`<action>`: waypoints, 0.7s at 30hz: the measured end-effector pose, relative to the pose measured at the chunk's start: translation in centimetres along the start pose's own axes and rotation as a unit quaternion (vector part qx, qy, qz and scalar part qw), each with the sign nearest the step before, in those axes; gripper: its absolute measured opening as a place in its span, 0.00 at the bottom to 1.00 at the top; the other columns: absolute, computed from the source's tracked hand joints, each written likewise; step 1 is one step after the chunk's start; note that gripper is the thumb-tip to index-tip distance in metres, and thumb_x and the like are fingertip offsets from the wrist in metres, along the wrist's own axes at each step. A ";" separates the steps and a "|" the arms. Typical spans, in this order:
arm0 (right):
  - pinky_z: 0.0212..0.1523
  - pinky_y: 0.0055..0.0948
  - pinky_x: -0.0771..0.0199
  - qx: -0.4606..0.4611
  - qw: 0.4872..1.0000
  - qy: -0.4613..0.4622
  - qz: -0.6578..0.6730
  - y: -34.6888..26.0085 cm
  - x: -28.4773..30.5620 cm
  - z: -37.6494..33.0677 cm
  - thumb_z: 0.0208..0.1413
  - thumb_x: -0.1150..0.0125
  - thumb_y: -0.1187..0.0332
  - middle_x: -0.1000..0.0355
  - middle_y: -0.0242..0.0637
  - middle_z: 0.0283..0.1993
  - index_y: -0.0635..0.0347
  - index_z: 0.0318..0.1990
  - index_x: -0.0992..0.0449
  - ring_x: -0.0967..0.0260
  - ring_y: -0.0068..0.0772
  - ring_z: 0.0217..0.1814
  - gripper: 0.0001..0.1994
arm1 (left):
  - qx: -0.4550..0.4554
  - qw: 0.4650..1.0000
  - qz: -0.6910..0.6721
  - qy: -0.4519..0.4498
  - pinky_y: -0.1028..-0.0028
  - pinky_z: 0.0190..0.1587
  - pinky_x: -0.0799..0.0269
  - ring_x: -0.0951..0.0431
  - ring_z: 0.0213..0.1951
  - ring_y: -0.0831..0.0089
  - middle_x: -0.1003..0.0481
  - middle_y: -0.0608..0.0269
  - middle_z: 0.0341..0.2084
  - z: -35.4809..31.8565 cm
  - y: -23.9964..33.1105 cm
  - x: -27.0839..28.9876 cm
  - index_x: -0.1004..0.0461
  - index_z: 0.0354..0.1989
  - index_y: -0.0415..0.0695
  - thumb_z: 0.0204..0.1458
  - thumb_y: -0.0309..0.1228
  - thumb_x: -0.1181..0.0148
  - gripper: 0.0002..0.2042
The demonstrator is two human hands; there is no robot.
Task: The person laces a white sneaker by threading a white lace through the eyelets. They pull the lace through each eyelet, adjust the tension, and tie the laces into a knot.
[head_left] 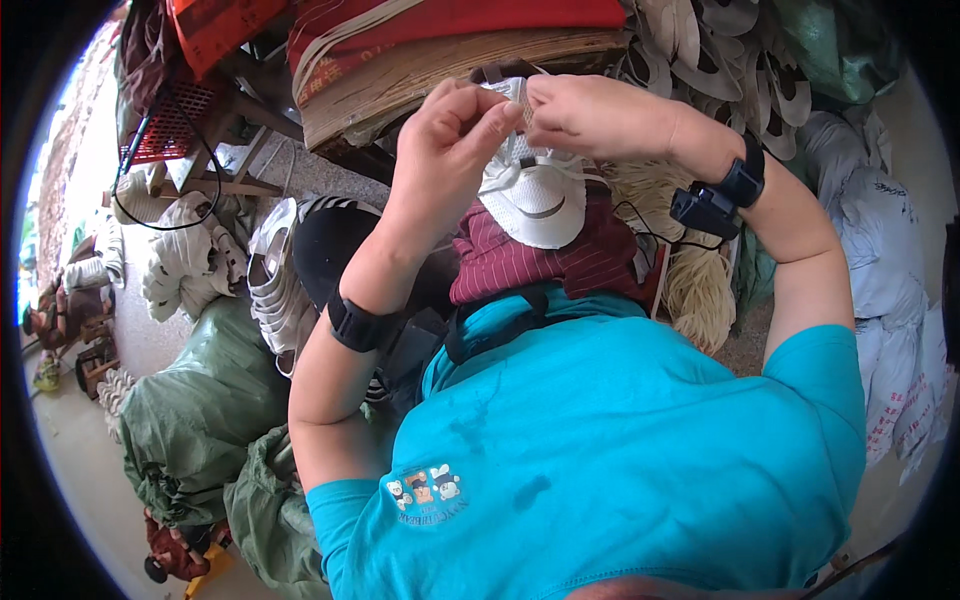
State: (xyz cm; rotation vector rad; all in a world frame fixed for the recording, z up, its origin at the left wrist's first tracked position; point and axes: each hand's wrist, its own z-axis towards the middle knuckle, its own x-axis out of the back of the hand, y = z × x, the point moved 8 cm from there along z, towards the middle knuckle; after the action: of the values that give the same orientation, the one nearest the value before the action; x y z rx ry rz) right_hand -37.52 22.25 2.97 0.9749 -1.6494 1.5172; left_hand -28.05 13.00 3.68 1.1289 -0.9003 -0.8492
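Note:
A white shoe (545,212) rests toe toward me on the maroon striped cloth (520,270) over my lap. White lace crosses its upper part. Above the shoe's far end, my left hand (452,125) is closed, thumb and forefinger pinched together. My right hand (590,115) faces it from the other side, its fingers also bent into a pinch. The two hands almost meet over the shoe's opening. Whatever lies between the fingertips is too small and covered to make out.
Beyond my hands stands a wooden table (450,75) with red cloth on it. Bundles of cream laces (695,295) hang at my right, with white sacks (885,270) farther out. White shoe pieces (275,285) and green sacks (210,400) lie at my left. Other people (180,550) sit farther off.

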 end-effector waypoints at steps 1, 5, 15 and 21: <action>0.41 0.40 0.29 0.002 0.999 0.023 -0.049 -0.1 -0.3 -0.3 0.51 0.33 0.64 0.35 0.39 0.36 0.64 0.28 0.26 0.33 0.43 0.44 0.12 | -0.041 0.996 0.076 0.016 0.79 0.34 0.33 0.29 0.31 0.81 0.28 0.67 0.29 0.0 0.7 0.5 0.22 0.36 0.36 0.61 0.31 0.40 0.09; 0.43 0.33 0.30 -0.047 0.994 0.095 -0.004 0.4 -1.2 -0.8 0.48 0.34 0.68 0.34 0.38 0.36 0.64 0.25 0.24 0.32 0.39 0.41 0.09 | 0.071 0.983 -0.165 0.024 0.85 0.31 0.33 0.30 0.28 0.87 0.24 0.72 0.28 -0.6 -2.9 0.7 0.24 0.40 0.40 0.65 0.33 0.44 0.09; 0.33 0.18 0.23 -0.121 0.860 0.179 0.463 -0.2 0.5 -0.7 0.69 0.48 0.63 0.27 0.28 0.34 0.60 0.42 0.27 0.24 0.18 0.31 0.10 | 0.088 0.972 -0.217 0.001 0.80 0.42 0.25 0.23 0.35 0.82 0.22 0.66 0.36 -0.3 -4.4 0.0 0.27 0.43 0.38 0.63 0.27 0.42 0.06; 0.41 0.25 0.22 -0.135 0.828 0.199 0.507 1.2 -1.4 0.2 0.64 0.42 0.71 0.25 0.34 0.40 0.66 0.42 0.27 0.24 0.22 0.40 0.07 | 0.103 0.973 -0.200 0.052 0.80 0.42 0.25 0.22 0.36 0.80 0.22 0.64 0.33 -0.3 -5.1 -0.4 0.30 0.48 0.36 0.58 0.21 0.40 0.11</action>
State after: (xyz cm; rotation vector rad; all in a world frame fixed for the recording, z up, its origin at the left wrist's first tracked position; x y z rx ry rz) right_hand -37.91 22.24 1.09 -0.4946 -2.0699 1.8404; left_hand -28.47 12.39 -1.35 1.5542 -0.6932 -1.0274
